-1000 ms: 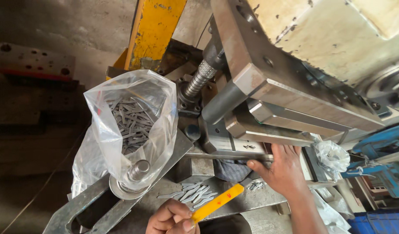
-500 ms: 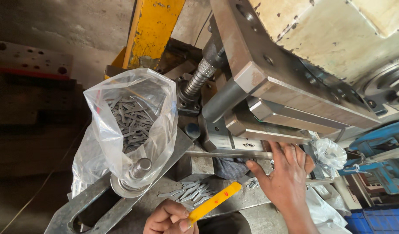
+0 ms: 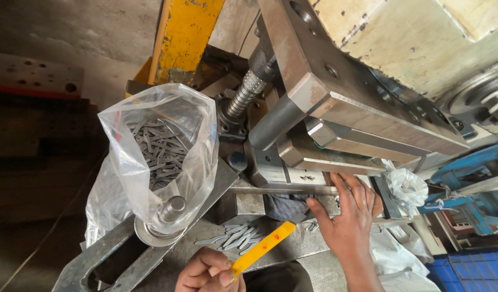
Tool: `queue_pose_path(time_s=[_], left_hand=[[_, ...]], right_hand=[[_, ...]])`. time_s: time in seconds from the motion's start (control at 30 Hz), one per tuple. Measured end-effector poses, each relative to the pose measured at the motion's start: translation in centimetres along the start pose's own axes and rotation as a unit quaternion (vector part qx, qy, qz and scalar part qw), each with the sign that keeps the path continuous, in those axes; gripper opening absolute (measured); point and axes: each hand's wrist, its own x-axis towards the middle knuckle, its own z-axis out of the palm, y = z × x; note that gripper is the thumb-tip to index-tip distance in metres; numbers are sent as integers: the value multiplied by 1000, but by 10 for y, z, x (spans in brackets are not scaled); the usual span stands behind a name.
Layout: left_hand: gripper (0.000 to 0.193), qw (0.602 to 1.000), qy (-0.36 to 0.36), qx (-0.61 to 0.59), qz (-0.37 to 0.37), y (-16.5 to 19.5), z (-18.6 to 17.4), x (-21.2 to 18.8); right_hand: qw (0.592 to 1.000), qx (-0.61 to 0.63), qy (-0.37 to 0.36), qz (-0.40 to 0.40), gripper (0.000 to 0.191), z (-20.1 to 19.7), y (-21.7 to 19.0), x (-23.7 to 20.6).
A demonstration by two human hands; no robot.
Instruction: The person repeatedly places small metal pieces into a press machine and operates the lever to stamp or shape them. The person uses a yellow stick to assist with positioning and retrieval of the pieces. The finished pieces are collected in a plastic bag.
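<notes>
The fingers [image 3: 223,277] of the left hand [image 3: 206,273] were curled shut around the near end of a flat yellow stick [image 3: 262,249], pinching it between thumb and forefinger. The stick slanted up and to the right from that grip, its far end hanging just above the grey metal plate [image 3: 292,246] at the foot of the press [image 3: 335,97]. Just left of the stick's far end, a small heap of thin stamped metal pieces [image 3: 235,236] lay loose on the plate.

The right hand [image 3: 346,221] lay with its fingers [image 3: 349,189] spread open and flat, holding nothing, the fingertips touching the lower edge of the steel die block [image 3: 292,176] and the thumb stretched left toward a dark cloth [image 3: 284,205] tucked under the block. A few more small pieces [image 3: 312,226] lay beside the thumb.

To the left, a clear plastic bag [image 3: 151,162] stood open, its neck wide, with many of the same grey pieces [image 3: 160,148] piled inside. The bag was draped over a steel post with a round washer [image 3: 160,230] at its base. Above, a ridged guide pillar [image 3: 246,92] rose at a slant beside a yellow painted beam [image 3: 184,32]. A crumpled white bag [image 3: 406,186] hung just right of the right hand.
</notes>
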Motion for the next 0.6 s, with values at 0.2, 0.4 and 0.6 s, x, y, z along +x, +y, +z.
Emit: queue_pose_path(time_s=[0.2, 0.4, 0.6], left_hand=[[12, 998, -58, -11, 39, 1, 0, -1], [11, 998, -52, -3, 24, 4, 2, 0], [12, 998, -59, -22, 27, 6, 5, -2]], right_hand=[[999, 1, 20, -32, 32, -9, 7, 9], [996, 46, 54, -46, 11, -17, 8, 17], [995, 39, 75, -59, 12, -19, 4, 16]])
